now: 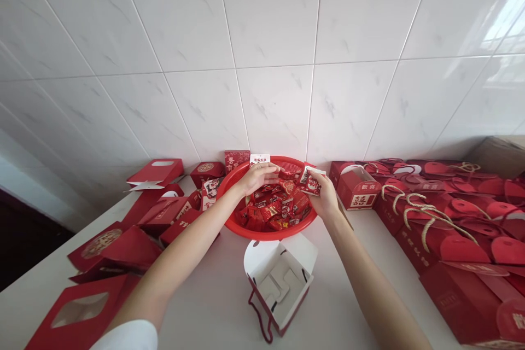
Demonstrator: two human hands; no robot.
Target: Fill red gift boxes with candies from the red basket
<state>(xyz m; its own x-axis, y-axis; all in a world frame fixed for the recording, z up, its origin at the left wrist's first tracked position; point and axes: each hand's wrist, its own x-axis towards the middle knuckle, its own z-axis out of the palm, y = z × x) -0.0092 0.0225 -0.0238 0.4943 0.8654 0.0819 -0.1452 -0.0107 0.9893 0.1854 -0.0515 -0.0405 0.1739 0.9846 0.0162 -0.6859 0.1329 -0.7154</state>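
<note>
A red plastic basket (223, 213) full of red-wrapped candies (273, 205) stands against the wall. Over its back left part is my left hand (259, 178), open, fingers stretched out toward the right and nothing visible in them. At the basket's right rim my right hand (328, 199) grips a small red-and-white printed packet (312, 181) between thumb and fingers. In front of the basket sits an open gift box (281, 284) with a white inside, flaps spread and a dark red cord hanging at its left.
Several red boxes (123, 249) lie loosely on the left of the white table (205, 306). Rows of closed red gift boxes (426, 219) with rope handles fill the right side. A cardboard box (498, 156) stands at the far right, and a tiled wall (274, 109) rises behind.
</note>
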